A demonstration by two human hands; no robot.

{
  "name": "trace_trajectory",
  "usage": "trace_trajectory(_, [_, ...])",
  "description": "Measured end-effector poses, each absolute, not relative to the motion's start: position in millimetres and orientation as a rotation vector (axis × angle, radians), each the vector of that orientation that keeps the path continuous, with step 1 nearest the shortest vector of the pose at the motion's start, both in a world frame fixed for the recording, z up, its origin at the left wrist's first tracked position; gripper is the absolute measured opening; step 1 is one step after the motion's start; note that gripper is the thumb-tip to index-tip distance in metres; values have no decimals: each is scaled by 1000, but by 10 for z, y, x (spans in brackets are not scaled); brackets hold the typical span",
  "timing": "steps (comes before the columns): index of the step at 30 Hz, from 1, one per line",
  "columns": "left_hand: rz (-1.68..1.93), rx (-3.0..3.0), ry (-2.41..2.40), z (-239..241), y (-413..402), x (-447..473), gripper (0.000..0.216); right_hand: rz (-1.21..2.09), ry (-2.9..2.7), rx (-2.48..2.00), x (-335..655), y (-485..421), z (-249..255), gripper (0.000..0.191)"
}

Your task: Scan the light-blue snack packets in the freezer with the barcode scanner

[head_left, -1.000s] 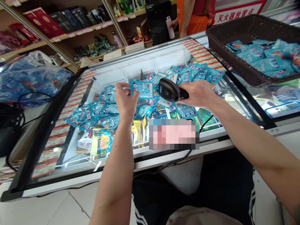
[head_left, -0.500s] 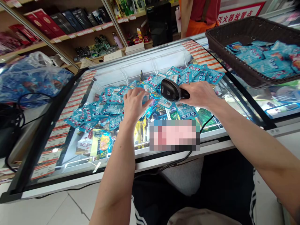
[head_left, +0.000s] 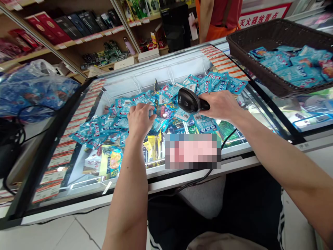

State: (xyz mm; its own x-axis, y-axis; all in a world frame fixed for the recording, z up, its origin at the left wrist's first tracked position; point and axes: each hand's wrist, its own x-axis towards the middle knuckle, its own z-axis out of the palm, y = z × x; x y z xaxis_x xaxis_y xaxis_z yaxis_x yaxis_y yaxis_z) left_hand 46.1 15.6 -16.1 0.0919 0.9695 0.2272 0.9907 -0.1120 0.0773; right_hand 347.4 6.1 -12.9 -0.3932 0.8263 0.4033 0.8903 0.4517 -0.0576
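My right hand [head_left: 221, 106] is wrapped round the handle of a black barcode scanner [head_left: 188, 100], whose head points left over a heap of small blue snack packets [head_left: 206, 123]. My left hand [head_left: 140, 119] is on the left-centre part of the heap, palm down. Its fingers are bent and apart from the thumb, with blue showing in the gap; I see no packet clearly gripped, though the fingertips are partly hidden. White barcode labels show on several packets. The heap lies on the glass top of a display case [head_left: 83, 170].
A dark woven basket [head_left: 262, 78] with more blue packets stands at the right. At the left is a clear plastic bag [head_left: 39, 83] of blue packs. A black cable [head_left: 230, 137] hangs over the case's front edge. Behind stand shelves [head_left: 91, 38] and another person [head_left: 218, 21].
My left hand has shifted left and slightly down over the packets, its fingers less spread. My right hand and the scanner stay nearly still. The other person's hand now shows at a pale bottle.
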Motion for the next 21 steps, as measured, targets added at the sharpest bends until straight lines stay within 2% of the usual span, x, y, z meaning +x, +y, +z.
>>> trace_trajectory(4, [-392,-2271,-2014,-181,187,421,33,-230,-2336,-1455,3476,58,-125,36])
trace_trajectory(16, [-631,-2215,-1878,-265,189,529,21,-224,-2334,-1468,3458,40,-104,35])
trace_trajectory(21, [-650,-2347,-1819,-256,162,749,33,-219,-2330,-1475,3466,48,-109,35])
